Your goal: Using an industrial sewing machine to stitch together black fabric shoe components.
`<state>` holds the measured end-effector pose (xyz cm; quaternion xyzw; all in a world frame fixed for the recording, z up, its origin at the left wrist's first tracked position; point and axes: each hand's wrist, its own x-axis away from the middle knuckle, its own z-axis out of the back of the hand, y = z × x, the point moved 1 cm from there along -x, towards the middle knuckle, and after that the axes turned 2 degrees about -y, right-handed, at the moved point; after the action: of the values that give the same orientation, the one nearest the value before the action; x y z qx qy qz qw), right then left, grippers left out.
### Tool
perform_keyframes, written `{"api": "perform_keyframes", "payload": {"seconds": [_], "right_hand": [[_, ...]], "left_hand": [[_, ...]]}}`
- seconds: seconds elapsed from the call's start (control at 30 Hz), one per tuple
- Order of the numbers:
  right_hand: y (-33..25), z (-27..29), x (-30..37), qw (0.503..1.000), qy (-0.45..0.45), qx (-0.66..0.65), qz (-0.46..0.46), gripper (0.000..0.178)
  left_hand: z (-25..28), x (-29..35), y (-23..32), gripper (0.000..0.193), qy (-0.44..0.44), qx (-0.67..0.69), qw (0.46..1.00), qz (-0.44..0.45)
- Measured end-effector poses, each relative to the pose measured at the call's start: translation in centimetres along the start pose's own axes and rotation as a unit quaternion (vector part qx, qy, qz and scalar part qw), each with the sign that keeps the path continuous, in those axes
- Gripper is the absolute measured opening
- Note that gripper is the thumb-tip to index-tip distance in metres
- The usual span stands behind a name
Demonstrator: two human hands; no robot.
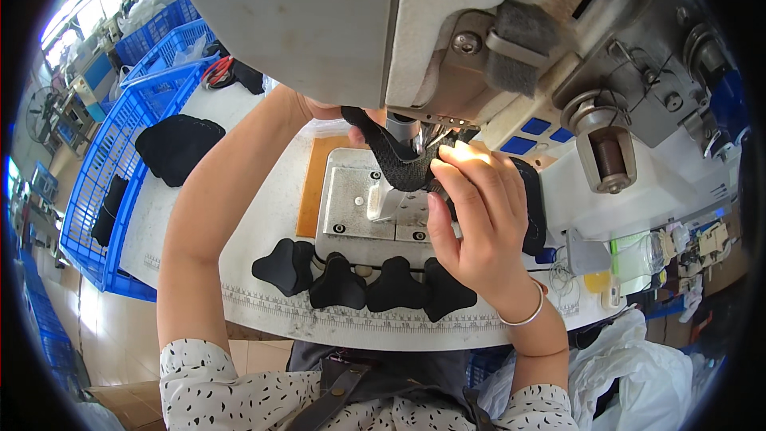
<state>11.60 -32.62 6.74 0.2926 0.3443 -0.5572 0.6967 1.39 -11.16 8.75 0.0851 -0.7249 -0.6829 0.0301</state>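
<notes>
While left hand (357, 137) grips curved black mesh strip (403, 173) at 11 o'clock, right hand (483, 219) touches it, half-curled; pinch: can't tell.

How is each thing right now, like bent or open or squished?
Sewing machine: running or stopped, can't tell
Black fabric: curved
Right grip: curled, touching the fabric
Left grip: partly hidden
Front black pieces: lying in a row
Blue basket: open-topped
White plastic bag: crumpled

Head-worn fisheye view, facing down toward the fingers (464, 195), close above white worktable (271, 203)
</notes>
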Motion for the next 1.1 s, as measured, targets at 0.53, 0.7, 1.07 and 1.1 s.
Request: {"api": "perform_keyframes", "payload": {"seconds": [0.53, 0.7, 1.07, 1.1], "right_hand": [[1.8, 0.0, 0.0, 0.998, -0.008, -0.069, -0.007, 0.026], [1.7, -0.1, -0.3, 0.999, -0.003, -0.046, 0.004, 0.027], [1.5, -0.2, 0.2, 0.998, -0.007, -0.051, 0.041, 0.031], [1.4, -0.1, 0.1, 0.998, -0.014, -0.048, 0.038, 0.031]], "left_hand": [[-2.3, 2.3, 1.6, 0.009, 0.068, -0.011, 0.997, 0.023], [-2.2, 2.9, 1.6, 0.009, 0.103, -0.062, 0.992, 0.030], [-6.8, 5.7, 0.0, 0.016, 0.262, -0.022, 0.965, -0.001], [-6.5, 5.5, -0.3, 0.017, 0.255, -0.008, 0.967, 0.012]]}}
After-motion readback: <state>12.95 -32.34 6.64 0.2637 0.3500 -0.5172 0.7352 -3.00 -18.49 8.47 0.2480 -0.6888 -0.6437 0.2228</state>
